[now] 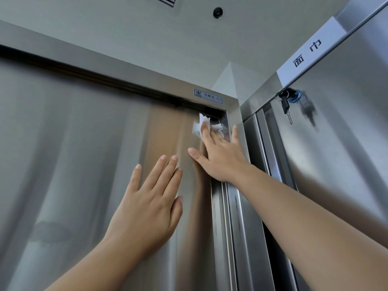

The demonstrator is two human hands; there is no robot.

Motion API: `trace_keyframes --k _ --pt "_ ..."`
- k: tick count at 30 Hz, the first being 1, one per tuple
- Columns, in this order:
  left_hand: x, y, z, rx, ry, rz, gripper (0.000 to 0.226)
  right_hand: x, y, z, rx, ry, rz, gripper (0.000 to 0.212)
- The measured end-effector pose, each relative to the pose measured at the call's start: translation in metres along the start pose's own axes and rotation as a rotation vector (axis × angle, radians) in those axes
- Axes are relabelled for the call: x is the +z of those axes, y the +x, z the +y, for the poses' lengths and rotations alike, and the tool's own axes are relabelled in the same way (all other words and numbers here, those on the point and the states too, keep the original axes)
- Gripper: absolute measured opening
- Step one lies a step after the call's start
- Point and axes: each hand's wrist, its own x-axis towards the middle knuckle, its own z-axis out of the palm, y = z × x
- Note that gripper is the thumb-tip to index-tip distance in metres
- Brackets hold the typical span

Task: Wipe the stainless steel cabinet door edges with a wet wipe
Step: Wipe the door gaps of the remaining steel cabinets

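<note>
Pressing crumpled white wet wipe point(199, 125) on brushed-steel door edge point(216, 203), right hand point(222, 159) fingers straight; left hand point(147, 206) fingers spread flat.

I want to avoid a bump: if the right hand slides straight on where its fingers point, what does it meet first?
Probably the cabinet's top frame, in the corner just above the wet wipe under the right hand; depth there is unclear.

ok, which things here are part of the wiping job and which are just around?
In use: wet wipe; right hand pressing it at the door's top corner; left hand flat on the cabinet door.
Just around: keys; white label; sticker; ceiling vent.
</note>
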Motion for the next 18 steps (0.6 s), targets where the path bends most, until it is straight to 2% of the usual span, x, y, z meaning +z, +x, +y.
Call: trace_keyframes --k 13,18 --pt "0.0 0.0 0.0 0.002 -0.005 0.004 0.054 -0.003 0.0 -0.001 -0.062 -0.054 0.012 0.081" --pt "-0.001 0.0 0.0 0.003 0.001 0.009 0.054 -0.008 0.012 0.002 -0.059 0.004 0.014 0.085"
